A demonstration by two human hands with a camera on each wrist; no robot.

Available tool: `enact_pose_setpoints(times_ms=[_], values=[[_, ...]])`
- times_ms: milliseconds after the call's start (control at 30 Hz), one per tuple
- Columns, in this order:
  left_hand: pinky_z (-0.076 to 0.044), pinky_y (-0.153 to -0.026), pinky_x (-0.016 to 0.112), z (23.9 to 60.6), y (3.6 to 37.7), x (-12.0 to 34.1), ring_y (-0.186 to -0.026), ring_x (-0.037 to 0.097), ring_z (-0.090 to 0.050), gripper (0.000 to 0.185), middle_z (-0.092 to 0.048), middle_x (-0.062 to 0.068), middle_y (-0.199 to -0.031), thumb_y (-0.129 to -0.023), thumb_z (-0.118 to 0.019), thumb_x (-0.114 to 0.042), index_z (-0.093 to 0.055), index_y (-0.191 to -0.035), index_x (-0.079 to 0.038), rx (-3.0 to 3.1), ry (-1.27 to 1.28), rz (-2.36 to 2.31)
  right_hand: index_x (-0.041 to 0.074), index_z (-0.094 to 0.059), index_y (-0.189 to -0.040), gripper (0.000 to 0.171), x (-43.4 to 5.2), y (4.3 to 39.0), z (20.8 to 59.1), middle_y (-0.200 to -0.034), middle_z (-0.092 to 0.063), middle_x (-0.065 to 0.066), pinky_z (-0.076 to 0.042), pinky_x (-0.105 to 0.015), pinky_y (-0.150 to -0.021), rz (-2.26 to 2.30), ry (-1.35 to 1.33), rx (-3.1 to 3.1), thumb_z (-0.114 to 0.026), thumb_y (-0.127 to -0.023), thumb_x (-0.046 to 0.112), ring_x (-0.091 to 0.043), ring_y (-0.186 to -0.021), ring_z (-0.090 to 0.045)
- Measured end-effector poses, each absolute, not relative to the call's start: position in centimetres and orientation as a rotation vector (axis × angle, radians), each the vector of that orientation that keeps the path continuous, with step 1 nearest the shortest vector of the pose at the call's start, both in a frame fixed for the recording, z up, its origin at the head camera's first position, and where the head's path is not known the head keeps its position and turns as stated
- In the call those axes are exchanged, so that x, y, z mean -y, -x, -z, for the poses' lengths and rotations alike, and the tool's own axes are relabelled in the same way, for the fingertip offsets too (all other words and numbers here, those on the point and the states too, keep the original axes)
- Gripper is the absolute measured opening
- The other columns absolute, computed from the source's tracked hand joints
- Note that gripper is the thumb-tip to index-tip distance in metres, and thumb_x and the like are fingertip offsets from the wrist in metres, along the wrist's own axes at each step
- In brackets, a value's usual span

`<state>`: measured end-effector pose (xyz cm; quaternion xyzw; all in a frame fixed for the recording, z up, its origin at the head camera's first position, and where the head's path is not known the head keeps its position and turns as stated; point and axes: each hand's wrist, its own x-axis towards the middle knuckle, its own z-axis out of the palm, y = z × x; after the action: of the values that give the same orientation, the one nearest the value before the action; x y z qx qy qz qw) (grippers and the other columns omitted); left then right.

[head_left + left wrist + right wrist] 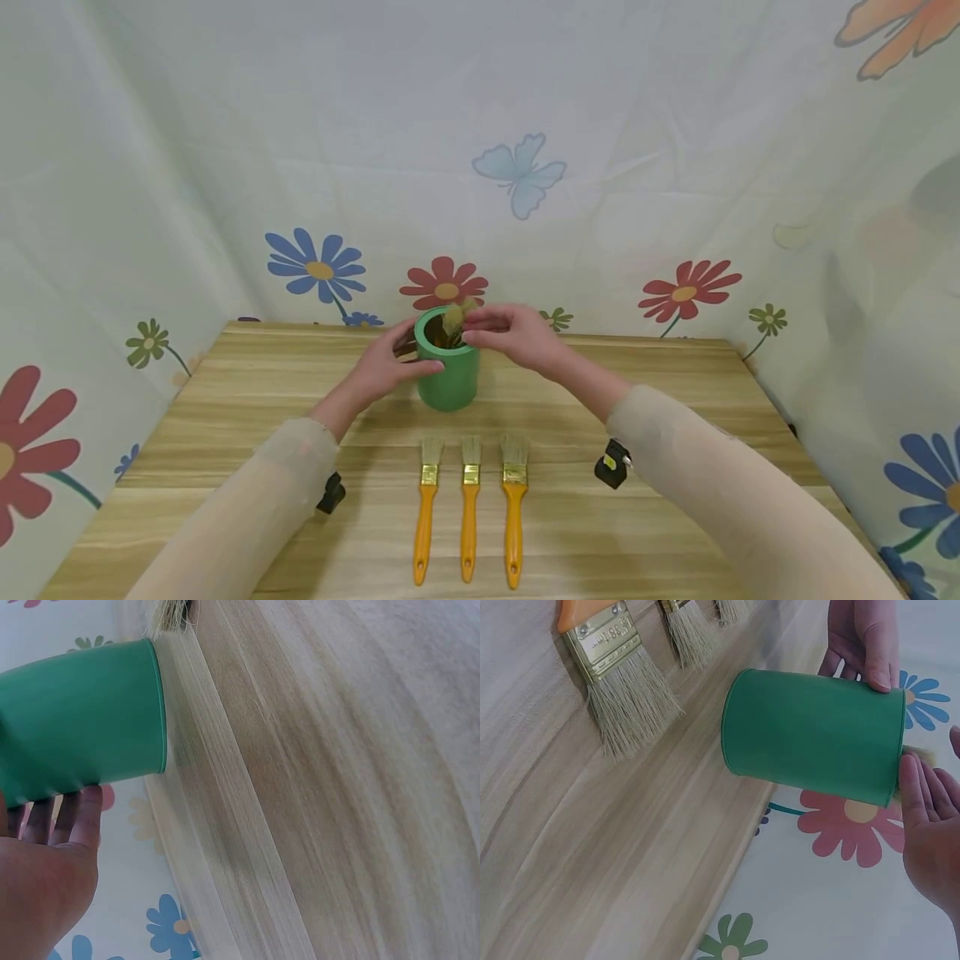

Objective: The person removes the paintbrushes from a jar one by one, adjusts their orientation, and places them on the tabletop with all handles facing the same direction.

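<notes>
Centrally on the wooden table [675, 392] stands a green cup [448, 375], upright, toward the far edge. The left hand [386, 367] wraps its side, thumb lying across the near wall and fingers curled round behind, steadying it. The right hand [510, 332] hovers at the rim, fingers bent around the bristle head of a brush [454, 318] that stands handle-down inside the cup; from these views the fingertips appear to touch the bristles, though whether they actually pinch them cannot be told.

Judged step: seating one brush in the cup, with the cup held still. Three more brushes [468, 508] with orange handles lie side by side on the near part of the table, bristles pointing toward the cup, well apart from it. The next move would probably call for the right hand to let go and reach back for one of them.

Legible writing: in the right wrist view, the brass ferrule [604, 641] of the nearest brush bears stamped digits, seemingly "38", the rest too blurred to read.
</notes>
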<state>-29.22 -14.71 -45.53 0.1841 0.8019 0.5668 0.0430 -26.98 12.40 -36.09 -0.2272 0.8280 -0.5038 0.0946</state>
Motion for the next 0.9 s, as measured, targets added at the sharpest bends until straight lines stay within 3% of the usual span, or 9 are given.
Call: enact_pose_setpoints(times_ms=[367, 633, 900], values=[[-0.041, -0.123, 0.056, 45.9, 29.3, 14.8, -0.149, 0.036, -0.048, 0.088, -0.05, 0.004, -0.162, -0.089, -0.09, -0.039, -0.043, -0.164, -0.026, -2.451, -0.562, -1.738, 0.002, -0.067, -0.141, 0.045, -11.9, 28.0, 36.0, -0.13, -0.075, -0.013, -0.06, -0.04, -0.102, 1.424, 0.725, -2.581, -0.077, -0.101, 0.02, -0.026, -0.123, -0.071], [-0.038, -0.124, 0.059, 45.8, 29.1, 14.8, -0.151, 0.04, -0.045, 0.089, -0.047, 0.009, -0.165, -0.093, -0.087, -0.036, -0.039, -0.166, -0.021, -2.443, -0.574, -1.737, 0.002, -0.068, -0.139, 0.044, -11.3, 28.6, 36.2, -0.132, -0.074, -0.013, -0.061, -0.037, -0.1, 1.406, 0.794, -2.61, -0.08, -0.099, 0.018, -0.026, -0.121, -0.072], [-0.04, -0.123, 0.058, 45.4, 28.9, 14.7, -0.149, 0.037, -0.048, 0.087, -0.049, 0.003, -0.163, -0.091, -0.088, -0.036, -0.042, -0.165, -0.026, -2.447, -0.561, -1.734, -0.001, -0.069, -0.137, 0.044, -10.9, 28.2, 36.3, -0.129, -0.075, -0.014, -0.061, -0.035, -0.1, 1.35, 0.9, -2.615, -0.08, -0.099, 0.018, -0.025, -0.117, -0.073]])
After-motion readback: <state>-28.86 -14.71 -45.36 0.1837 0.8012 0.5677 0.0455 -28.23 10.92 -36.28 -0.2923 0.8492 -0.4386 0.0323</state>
